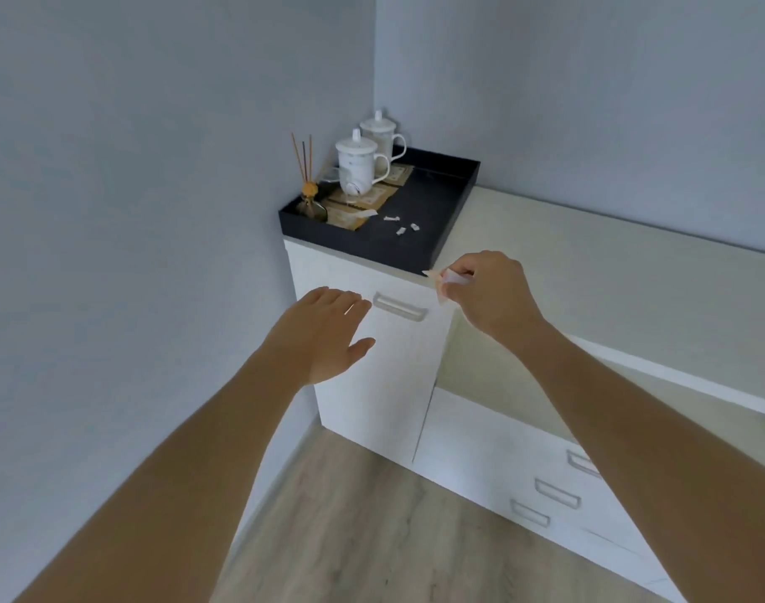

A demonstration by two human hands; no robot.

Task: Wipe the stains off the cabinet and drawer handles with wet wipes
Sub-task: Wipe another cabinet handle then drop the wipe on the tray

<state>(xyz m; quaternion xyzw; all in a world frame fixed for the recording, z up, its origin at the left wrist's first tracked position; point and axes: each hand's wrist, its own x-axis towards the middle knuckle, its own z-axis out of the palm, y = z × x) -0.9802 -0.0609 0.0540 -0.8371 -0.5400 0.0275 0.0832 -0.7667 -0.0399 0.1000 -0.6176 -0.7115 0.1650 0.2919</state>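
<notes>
A white cabinet door (385, 385) carries a silver recessed handle (400, 307) near its top. My left hand (328, 332) reaches toward the door just left of that handle, fingers straight and spread, holding nothing. My right hand (489, 293) hovers to the right of the handle and pinches a small wet-wipe packet (444, 282), peach and white, between thumb and fingers. Lower right, the white drawer fronts show three silver handles (557, 493), one partly hidden by my right forearm.
A black tray (441, 241) on the cabinet top holds two lidded white mugs (359, 167), a reed diffuser (306, 185), brown packets and small torn scraps (400, 226). The beige countertop (611, 272) runs right. Grey walls close the corner; wood floor (350, 515) lies below.
</notes>
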